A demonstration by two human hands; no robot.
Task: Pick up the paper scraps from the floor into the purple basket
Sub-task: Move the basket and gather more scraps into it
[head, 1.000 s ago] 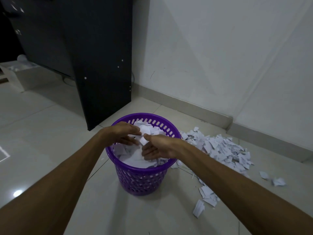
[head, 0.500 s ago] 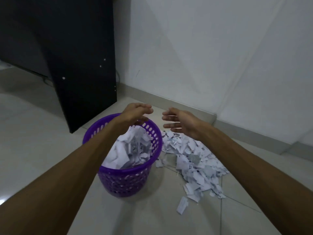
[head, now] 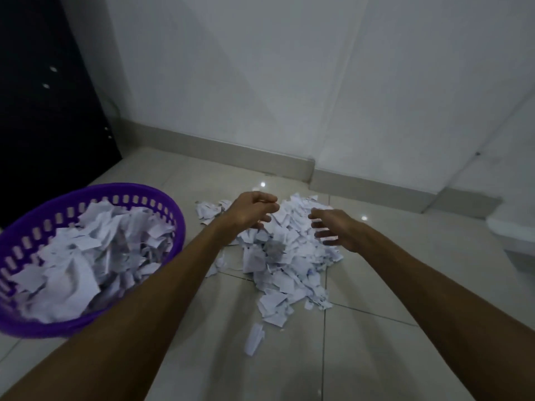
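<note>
head view, left hand (head: 251, 209) and right hand (head: 333, 230) over paper scraps (head: 285, 256), grips loose, empty

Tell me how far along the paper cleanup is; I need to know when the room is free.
Partly done. The purple basket already holds a heap of scraps close to its rim. Both hands, left hand and right hand, reach over the pile of scraps on the floor, holding nothing. That sizeable pile is left, plus a stray scrap nearer the camera.
</note>
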